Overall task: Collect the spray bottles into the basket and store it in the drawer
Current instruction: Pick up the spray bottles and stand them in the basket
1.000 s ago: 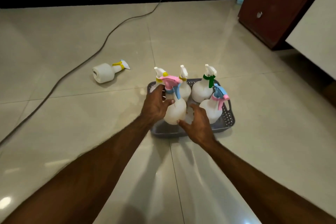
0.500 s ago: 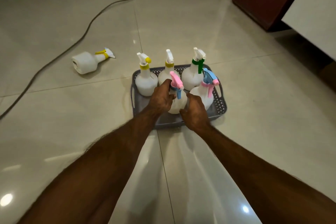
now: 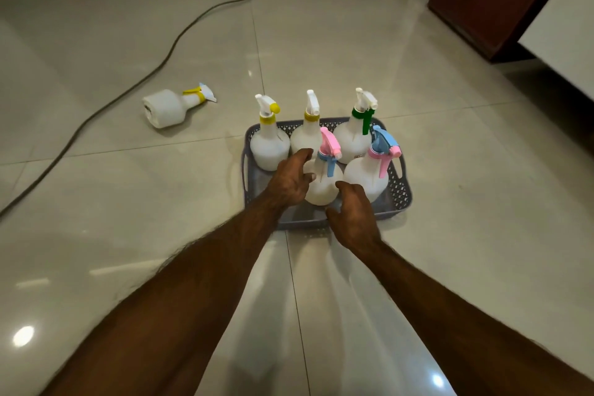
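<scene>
Handling guess: pink-capped spray bottle (image 3: 323, 183) light, stiff, slick plastic; best taken round the neck under the trigger. Translucent white body, pink head, blue trigger, upright in grey basket (image 3: 397, 194), near-front centre. Left hand (image 3: 291, 182) curled loosely against its left side, right hand (image 3: 355, 219) at its base, fingers half open; firm grip: cannot tell. Stray yellow-collared bottle (image 3: 167, 106) lying on floor, well left of basket.

Light: dim, warm indoor. Glossy tiled floor (image 3: 321, 42) carries small glare spots at lower left and lower right of the frame. Soft shadows under both forearms. Wide-angle bending at edges; tile seams curve. Slight softness throughout; upper strip dark.
</scene>
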